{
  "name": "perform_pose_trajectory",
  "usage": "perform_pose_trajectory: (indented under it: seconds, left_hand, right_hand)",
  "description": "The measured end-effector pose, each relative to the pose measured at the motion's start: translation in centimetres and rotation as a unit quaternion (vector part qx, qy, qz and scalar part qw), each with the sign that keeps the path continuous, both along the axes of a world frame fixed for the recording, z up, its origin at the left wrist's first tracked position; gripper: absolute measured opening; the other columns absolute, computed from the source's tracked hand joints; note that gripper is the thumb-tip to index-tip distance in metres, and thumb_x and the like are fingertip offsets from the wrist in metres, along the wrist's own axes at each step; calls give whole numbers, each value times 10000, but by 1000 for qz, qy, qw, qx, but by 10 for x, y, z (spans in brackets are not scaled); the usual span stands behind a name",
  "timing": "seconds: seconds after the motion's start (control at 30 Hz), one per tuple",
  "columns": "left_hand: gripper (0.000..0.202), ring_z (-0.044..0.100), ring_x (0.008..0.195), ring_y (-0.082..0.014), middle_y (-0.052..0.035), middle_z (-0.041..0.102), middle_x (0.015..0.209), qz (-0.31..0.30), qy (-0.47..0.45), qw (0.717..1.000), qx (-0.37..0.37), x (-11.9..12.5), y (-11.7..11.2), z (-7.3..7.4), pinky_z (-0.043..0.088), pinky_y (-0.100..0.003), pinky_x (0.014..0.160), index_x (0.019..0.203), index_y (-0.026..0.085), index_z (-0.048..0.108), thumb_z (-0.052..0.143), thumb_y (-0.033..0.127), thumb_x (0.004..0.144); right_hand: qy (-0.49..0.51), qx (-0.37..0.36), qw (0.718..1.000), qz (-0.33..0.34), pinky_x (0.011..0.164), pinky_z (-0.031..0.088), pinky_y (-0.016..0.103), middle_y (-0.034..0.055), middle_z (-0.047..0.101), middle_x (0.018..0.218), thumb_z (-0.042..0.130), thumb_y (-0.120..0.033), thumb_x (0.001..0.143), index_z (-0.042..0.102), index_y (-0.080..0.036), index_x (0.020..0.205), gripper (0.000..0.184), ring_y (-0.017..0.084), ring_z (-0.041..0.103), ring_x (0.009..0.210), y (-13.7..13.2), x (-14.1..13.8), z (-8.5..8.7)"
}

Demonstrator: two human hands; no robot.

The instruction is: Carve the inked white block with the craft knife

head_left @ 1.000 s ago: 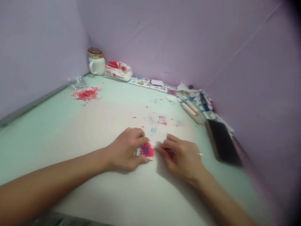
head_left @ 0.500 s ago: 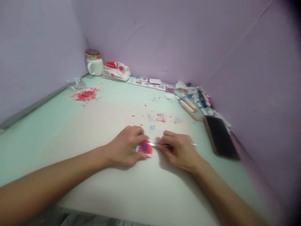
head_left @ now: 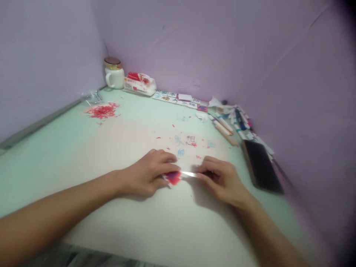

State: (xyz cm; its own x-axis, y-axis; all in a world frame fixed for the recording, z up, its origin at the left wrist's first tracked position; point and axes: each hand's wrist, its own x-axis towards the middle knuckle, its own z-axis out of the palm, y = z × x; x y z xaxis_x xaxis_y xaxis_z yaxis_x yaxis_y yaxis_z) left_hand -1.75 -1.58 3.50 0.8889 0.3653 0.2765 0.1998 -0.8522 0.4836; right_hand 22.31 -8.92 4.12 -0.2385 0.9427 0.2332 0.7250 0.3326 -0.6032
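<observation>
My left hand (head_left: 147, 174) is closed, its fingers pressing a small red-and-purple coloured piece of paper (head_left: 174, 178) against the pale green table (head_left: 69, 155). My right hand (head_left: 222, 180) is closed in a pinch on a thin shiny blade-like tool (head_left: 188, 174). The tool's tip touches the right edge of the paper. Just beyond both hands, small paper squares with blue and red characters (head_left: 186, 142) lie flat on the table.
A black phone (head_left: 261, 167) lies at the right. Several markers and pencils (head_left: 233, 124) are piled by the back wall. A row of character cards (head_left: 178, 100), a tissue pack (head_left: 139, 83) and a lidded white mug (head_left: 114, 74) stand at the back. Red paper shavings (head_left: 102, 110) lie at left.
My right hand has pulled a little to the right, so more of the shiny tool shows between the hands. My left hand now covers more of the coloured paper.
</observation>
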Motion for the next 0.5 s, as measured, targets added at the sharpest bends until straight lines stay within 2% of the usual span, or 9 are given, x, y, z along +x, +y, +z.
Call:
perform_pose_trajectory:
  seconds: [0.1, 0.23, 0.3, 0.5]
  left_hand:
    - [410, 454, 1160, -251, -131, 489, 1272, 26, -51, 998, 19, 1, -4, 0, 371, -429, 969, 1161, 195, 531, 444, 107, 770]
    - [422, 499, 1014, -285, -136, 541, 1132, 122, -10, 992, 3, 7, -14, -1, 389, -477, 904, 1114, 159, 553, 622, 333, 735]
    - [438, 501, 960, -278, -109, 559, 1040, 153, 27, 988, -9, 9, -18, -2, 391, -480, 878, 1080, 167, 570, 668, 375, 707]
    - [405, 501, 955, -259, -88, 559, 1005, 161, 24, 986, -24, 11, -16, -6, 379, -459, 894, 1084, 176, 577, 657, 313, 711]
  right_hand:
    - [-30, 26, 999, -34, 519, 349, 232, -12, 610, 678, 525, -273, 853, 640, -200, 774, 158, 99, 502, 542, -2, 3, 1]
    - [-77, 67, 994, -31, 570, 384, 232, 4, 654, 740, 448, -275, 917, 639, -206, 846, 215, 116, 575, 621, -3, -1, 0]
    - [-81, 80, 993, -23, 581, 390, 230, 6, 648, 737, 440, -272, 927, 646, -209, 870, 223, 118, 584, 637, -5, -4, -1]
    - [-75, 86, 993, 15, 547, 382, 219, 10, 646, 754, 512, -264, 886, 672, -209, 879, 169, 105, 569, 605, -7, -8, -6]
